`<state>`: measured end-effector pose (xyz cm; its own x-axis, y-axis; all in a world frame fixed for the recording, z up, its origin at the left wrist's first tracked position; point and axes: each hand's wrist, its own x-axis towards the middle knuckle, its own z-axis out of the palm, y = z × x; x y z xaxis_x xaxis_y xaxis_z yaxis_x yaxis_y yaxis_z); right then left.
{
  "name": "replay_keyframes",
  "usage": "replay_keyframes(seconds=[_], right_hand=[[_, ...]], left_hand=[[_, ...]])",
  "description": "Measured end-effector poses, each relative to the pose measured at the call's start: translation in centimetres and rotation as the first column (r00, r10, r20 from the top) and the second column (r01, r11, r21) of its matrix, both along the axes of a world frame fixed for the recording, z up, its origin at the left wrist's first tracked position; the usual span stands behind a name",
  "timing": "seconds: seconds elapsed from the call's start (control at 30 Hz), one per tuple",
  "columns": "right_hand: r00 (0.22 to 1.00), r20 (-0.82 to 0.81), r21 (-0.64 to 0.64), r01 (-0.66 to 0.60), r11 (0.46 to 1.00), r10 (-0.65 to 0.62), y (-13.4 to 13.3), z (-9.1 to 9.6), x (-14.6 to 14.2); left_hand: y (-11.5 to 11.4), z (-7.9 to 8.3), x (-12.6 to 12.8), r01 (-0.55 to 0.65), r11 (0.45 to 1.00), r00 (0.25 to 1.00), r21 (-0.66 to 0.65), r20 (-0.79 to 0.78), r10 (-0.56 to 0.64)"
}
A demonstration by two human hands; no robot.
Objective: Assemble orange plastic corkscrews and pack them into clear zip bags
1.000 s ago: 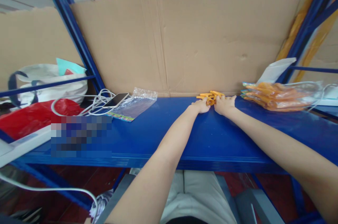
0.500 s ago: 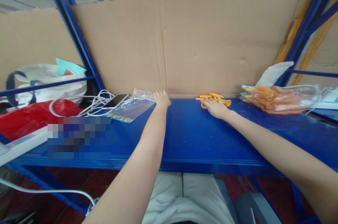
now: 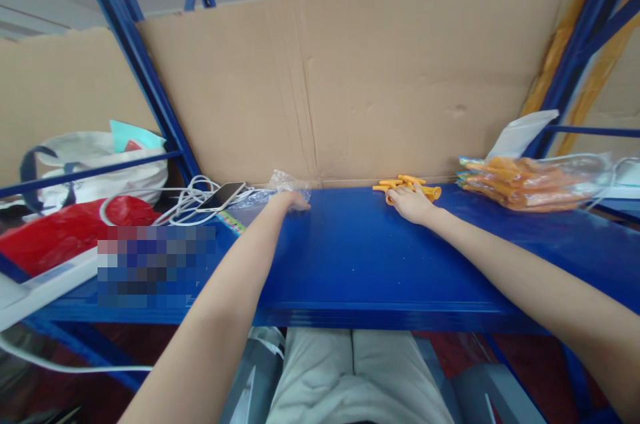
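My left hand (image 3: 296,201) is on the open end of a clear plastic bag (image 3: 287,182) lying at the back left of the blue shelf. Its fingers are curled on the film, partly hidden by the hand itself. A colourful printed strip (image 3: 231,223) edges the bag; my forearm covers part of it. On the right, my right hand (image 3: 409,204) lies over a small pile of orange plastic pieces (image 3: 411,181) by the cardboard. Its fingers are bent round a piece at the pile's near side, and their tips are partly hidden.
Filled clear bags of orange pieces (image 3: 530,187) are stacked at the right. To the left lie a phone (image 3: 223,196), white cables (image 3: 187,201), a red bag (image 3: 85,227) and a white cloth bag (image 3: 85,151). Cardboard (image 3: 380,77) stands along the shelf's back.
My left hand has moved left and nearer to me, its spread fingers now curled at the bag, whose end is pushed up. My right hand stays at the pile, its fingers slightly more bent.
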<state>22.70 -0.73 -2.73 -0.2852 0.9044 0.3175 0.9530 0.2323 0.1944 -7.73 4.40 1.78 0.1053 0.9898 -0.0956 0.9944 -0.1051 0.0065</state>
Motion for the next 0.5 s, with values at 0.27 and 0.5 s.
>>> replay_keyframes(seconds=[0.27,0.5], right_hand=[[0.999,-0.03,0.027,-0.033,0.999,0.033,-0.1,-0.1,0.1],[0.998,-0.06,0.064,-0.004,0.998,0.008,-0.6,0.0,-0.7]], left_hand=[[-3.3,-1.0,3.5,0.264,0.957,0.963,0.12,0.015,-0.268],[-3.9,-2.3,5.2,0.261,0.925,0.962,0.278,0.002,-0.272]])
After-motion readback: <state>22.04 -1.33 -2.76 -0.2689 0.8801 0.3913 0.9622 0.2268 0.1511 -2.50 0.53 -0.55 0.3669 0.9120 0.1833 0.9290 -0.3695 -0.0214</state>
